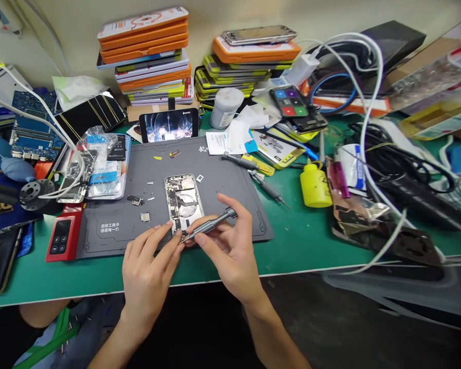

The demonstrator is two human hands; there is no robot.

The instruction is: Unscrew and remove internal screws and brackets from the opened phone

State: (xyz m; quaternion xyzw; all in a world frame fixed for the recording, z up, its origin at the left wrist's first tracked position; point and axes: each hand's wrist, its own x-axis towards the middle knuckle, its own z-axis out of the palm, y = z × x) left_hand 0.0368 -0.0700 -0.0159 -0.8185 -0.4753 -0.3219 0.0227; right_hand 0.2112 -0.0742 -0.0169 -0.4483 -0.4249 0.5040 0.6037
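Observation:
An opened phone housing [195,197] lies on the dark grey work mat [234,189], with its inner parts and a round coil showing. My left hand [148,269] is at its lower left end, fingers bent and fingertips holding the edge. In my right hand [230,251] is a slim grey screwdriver [211,224], tilted, its tip down at the housing's bottom end. The index finger reaches up by the screwdriver's top end. Fingertips of both hands nearly meet there and hide the exact spot under the tip. A small camera module [134,200] and a metal bracket [145,217] lie left of the housing.
Behind the mat stands a phone [169,125] with a lit screen. Two more screwdrivers [269,188] lie at the right, near a yellow bottle [315,185]. A red device [64,233] sits at the mat's left corner. Stacked orange boxes [144,38] and white cables [378,66] crowd the back.

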